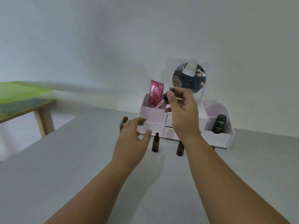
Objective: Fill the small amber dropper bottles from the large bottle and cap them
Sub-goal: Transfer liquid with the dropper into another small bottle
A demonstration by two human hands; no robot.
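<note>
**Fragile dropper aloft**

The right hand pinches the dropper by its black top; the thin glass pipette looks light and brittle. The left hand, spread and empty, nears the large bottle by the bench's far edge, small amber dropper bottles alongside.

Three amber bottles stand upright on the counter — a black-capped bottle, a half-hidden bottle, an open-necked bottle — while a black-bulbed dropper tilts above, pinched in the right hand.
</note>
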